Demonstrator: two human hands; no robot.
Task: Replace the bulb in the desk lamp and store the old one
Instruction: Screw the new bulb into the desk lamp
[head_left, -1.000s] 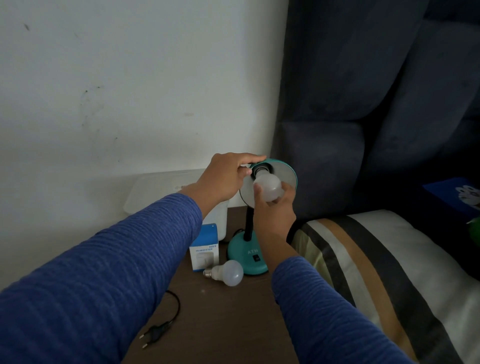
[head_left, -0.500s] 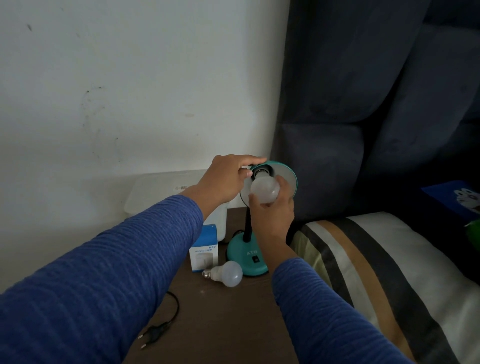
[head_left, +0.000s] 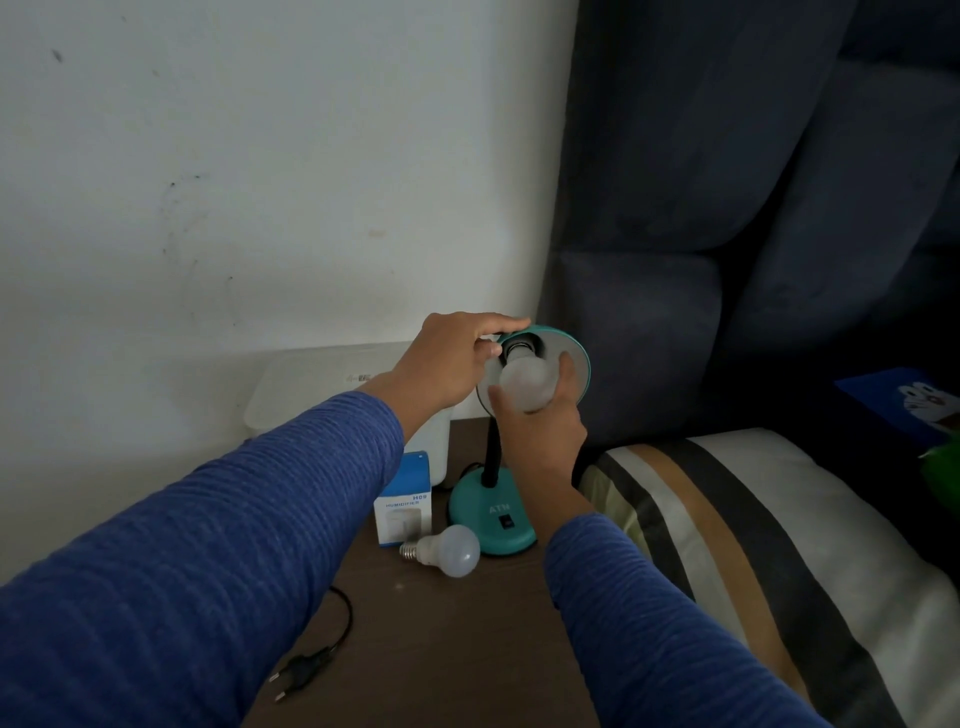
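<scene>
Dark wood-grain bedside table (head_left: 467, 649), matte. Far left on it: one black two-pin plug (head_left: 301, 670) with a thin looped cord. Behind, against the white wall, one translucent plastic box (head_left: 311, 384), rounded corners. One small blue-and-white carton (head_left: 405, 501) printed "HUMIDIFIER" stands upright. Just in front of it lies one loose bulb (head_left: 447, 550) on its side: frosted white globe, ribbed metal screw base pointing left, globe close to the lamp base (head_left: 488, 514).

Bulbs counted: two. The second, bulb in the shade (head_left: 524, 384), is frosted and pear-shaped, its neck at the dark socket inside the teal dish-shaped shade (head_left: 579, 358).

Left hand (head_left: 452, 358): fingers curled over the shade's upper left rim, gripping it. Right hand (head_left: 540, 431): thumb and fingers cupped around the globe from below, pressed onto it. Both sleeves ribbed blue knit.

Lamp: one; black flexible neck, glossy teal oval base. Right: striped pillow (head_left: 753, 545), dark blue padded headboard (head_left: 727, 208).
</scene>
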